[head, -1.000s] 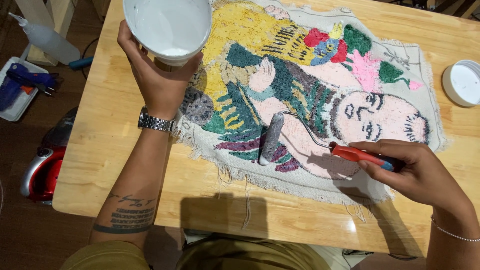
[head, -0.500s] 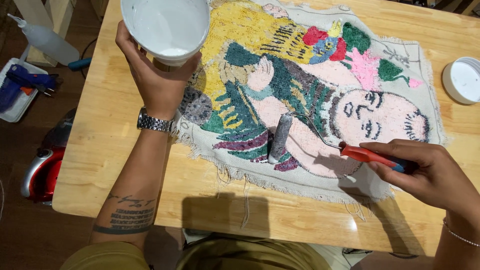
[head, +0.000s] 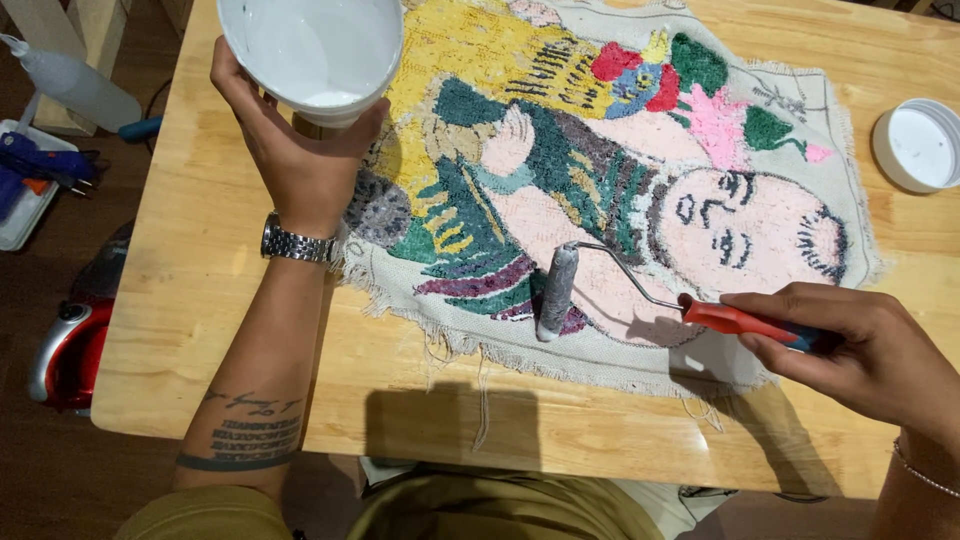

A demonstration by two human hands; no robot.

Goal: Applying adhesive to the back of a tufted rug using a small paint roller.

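Small paint roller (head: pixel 556 293), grey sleeve lying on the tufted rug (head: pixel 600 170) near its lower fringe, at about 6 o'clock of the cloth. Red handle clasped in the right hand (head: pixel 865 350), fingers curled shut around it, at 4 o'clock. White tub (head: pixel 312 55) of white liquid gripped from below by the left hand (head: pixel 300 160), at 10 o'clock. White lid (head: pixel 918 145) at 3 o'clock on the wooden table (head: pixel 200 280).
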